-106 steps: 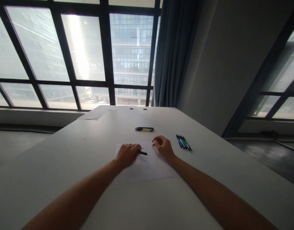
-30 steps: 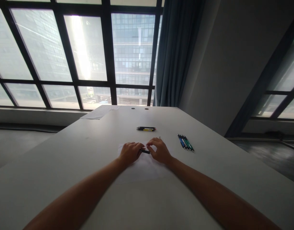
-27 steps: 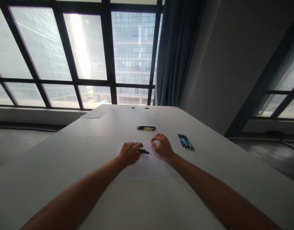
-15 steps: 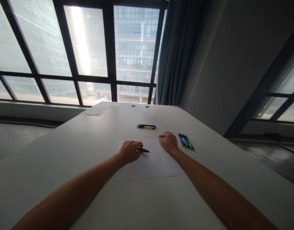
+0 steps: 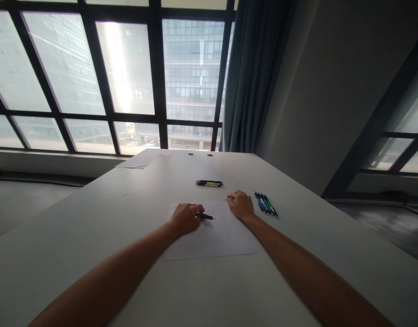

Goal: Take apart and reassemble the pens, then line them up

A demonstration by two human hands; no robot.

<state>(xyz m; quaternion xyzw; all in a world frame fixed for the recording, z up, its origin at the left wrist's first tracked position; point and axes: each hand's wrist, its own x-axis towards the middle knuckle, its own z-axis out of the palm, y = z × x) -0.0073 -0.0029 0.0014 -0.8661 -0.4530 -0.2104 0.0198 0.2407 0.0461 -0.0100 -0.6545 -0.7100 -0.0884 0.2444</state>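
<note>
My left hand [image 5: 186, 218] rests on a white sheet of paper [image 5: 215, 240], its fingers closed around a black pen [image 5: 206, 216] whose thin tip points right. At the sheet's far right corner lies my right hand [image 5: 241, 204], fingers curled together. Something tiny and pale shows by its fingertips, too small to name. Just right of that hand, several blue and green pens [image 5: 266, 204] lie side by side on the table. Beyond the paper is a small group of black and yellow pens [image 5: 209, 184].
The white table [image 5: 127, 240] stretches away toward a large window [image 5: 161, 81]. More paper sheets [image 5: 140, 160] lie at its far left edge. Two round dark inserts [image 5: 209, 155] sit near the far end. A blue curtain [image 5: 244, 91] hangs behind the table.
The whole view has tilted up slightly, so everything appears a little lower. Both hands stay nearly in place, the left with the pen still in its grip.
</note>
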